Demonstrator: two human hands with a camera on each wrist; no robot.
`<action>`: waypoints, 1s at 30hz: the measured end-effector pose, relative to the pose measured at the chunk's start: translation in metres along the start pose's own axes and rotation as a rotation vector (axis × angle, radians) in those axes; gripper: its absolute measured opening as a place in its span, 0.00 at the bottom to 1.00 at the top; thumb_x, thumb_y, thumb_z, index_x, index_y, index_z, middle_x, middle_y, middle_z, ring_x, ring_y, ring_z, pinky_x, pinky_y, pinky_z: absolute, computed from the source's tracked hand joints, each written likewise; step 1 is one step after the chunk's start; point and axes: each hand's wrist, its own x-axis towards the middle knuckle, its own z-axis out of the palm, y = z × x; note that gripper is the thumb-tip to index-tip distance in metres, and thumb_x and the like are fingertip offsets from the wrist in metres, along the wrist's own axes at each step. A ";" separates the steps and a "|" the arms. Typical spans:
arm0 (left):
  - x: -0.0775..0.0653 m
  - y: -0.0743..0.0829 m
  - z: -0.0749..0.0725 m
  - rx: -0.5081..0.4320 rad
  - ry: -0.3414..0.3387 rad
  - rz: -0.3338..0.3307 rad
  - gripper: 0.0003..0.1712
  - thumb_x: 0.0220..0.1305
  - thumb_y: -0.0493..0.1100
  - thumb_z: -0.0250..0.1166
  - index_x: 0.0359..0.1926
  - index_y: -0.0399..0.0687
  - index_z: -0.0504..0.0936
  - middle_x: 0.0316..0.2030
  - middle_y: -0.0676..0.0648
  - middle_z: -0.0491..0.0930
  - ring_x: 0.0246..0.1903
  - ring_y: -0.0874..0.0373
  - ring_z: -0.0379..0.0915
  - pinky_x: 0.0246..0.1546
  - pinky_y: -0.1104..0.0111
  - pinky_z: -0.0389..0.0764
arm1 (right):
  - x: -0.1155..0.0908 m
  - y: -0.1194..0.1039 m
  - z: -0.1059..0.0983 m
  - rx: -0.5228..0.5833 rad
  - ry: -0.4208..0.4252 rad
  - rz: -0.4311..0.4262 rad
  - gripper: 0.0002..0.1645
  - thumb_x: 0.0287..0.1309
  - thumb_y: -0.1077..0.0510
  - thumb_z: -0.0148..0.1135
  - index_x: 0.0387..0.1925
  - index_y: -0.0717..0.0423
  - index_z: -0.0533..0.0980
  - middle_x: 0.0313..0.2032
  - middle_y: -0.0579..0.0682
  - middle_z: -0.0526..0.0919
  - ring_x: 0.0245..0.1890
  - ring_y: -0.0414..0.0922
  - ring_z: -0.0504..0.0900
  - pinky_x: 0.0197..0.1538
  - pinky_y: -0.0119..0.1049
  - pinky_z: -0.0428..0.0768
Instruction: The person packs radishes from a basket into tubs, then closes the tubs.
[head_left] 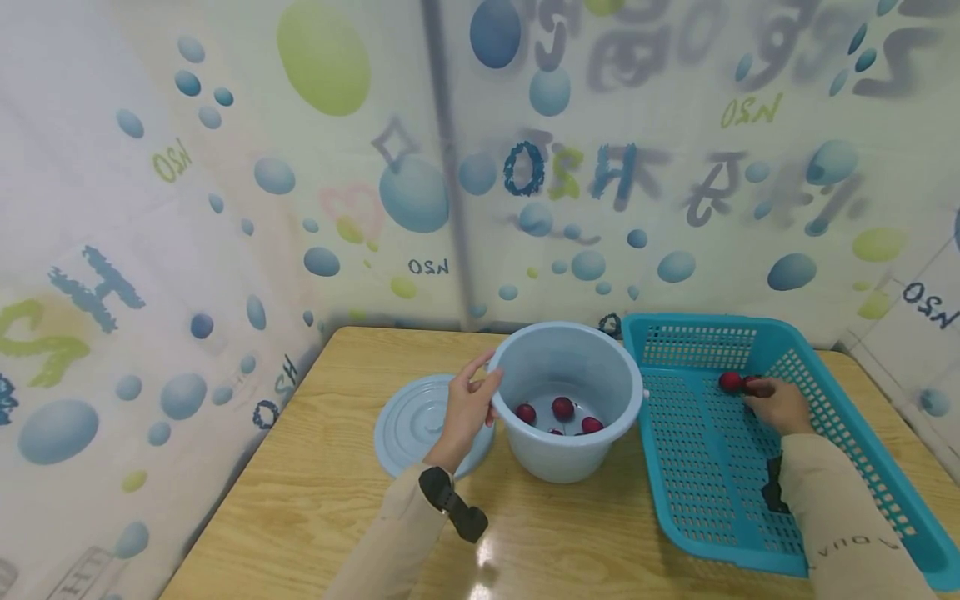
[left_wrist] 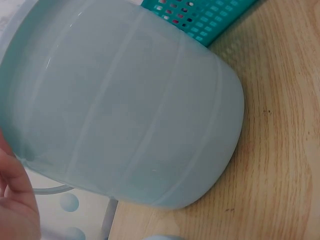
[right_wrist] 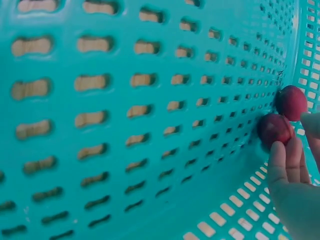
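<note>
A light blue bucket (head_left: pixel 564 458) stands on the table with several dark red, round, plum-like fruits (head_left: pixel 562 407) inside. My left hand (head_left: pixel 467 408) grips its rim on the left side; the left wrist view shows the bucket's outer wall (left_wrist: pixel 130 105) and part of that hand (left_wrist: pixel 17 200). Over the far right part of a turquoise basket (head_left: pixel 663 500), my right hand (head_left: pixel 782 406) reaches down to two red fruits (head_left: pixel 730 382). In the right wrist view its extended fingertips touch the nearer fruit (right_wrist: pixel 275 130). The thumb is beside the other fruit (right_wrist: pixel 291 103).
A round light blue lid (head_left: pixel 408 425) lies on the wooden table (head_left: pixel 300 467), left of the bucket and partly behind my left arm. The basket's perforated walls rise around my right hand. A patterned curtain (head_left: pixel 360 250) hangs right behind the table.
</note>
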 end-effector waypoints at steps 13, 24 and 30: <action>0.001 -0.001 -0.001 0.002 0.002 -0.007 0.25 0.62 0.41 0.55 0.60 0.45 0.66 0.11 0.52 0.69 0.07 0.65 0.59 0.10 0.75 0.62 | -0.020 -0.011 -0.009 0.006 -0.039 -0.028 0.20 0.53 0.69 0.53 0.48 0.77 0.66 0.41 0.73 0.70 0.43 0.65 0.67 0.46 0.56 0.65; 0.001 0.000 0.000 -0.001 0.006 -0.001 0.25 0.61 0.40 0.55 0.60 0.43 0.66 0.11 0.51 0.69 0.07 0.65 0.60 0.10 0.75 0.63 | -0.022 -0.010 -0.006 0.022 -0.008 -0.032 0.19 0.51 0.70 0.54 0.46 0.76 0.68 0.45 0.74 0.68 0.46 0.66 0.66 0.45 0.57 0.66; 0.001 0.000 0.000 -0.004 0.007 -0.011 0.24 0.61 0.40 0.56 0.60 0.45 0.66 0.11 0.51 0.68 0.07 0.65 0.60 0.10 0.75 0.63 | -0.026 -0.013 -0.008 -0.003 0.004 -0.061 0.18 0.50 0.70 0.54 0.44 0.76 0.69 0.45 0.75 0.67 0.46 0.67 0.65 0.47 0.59 0.63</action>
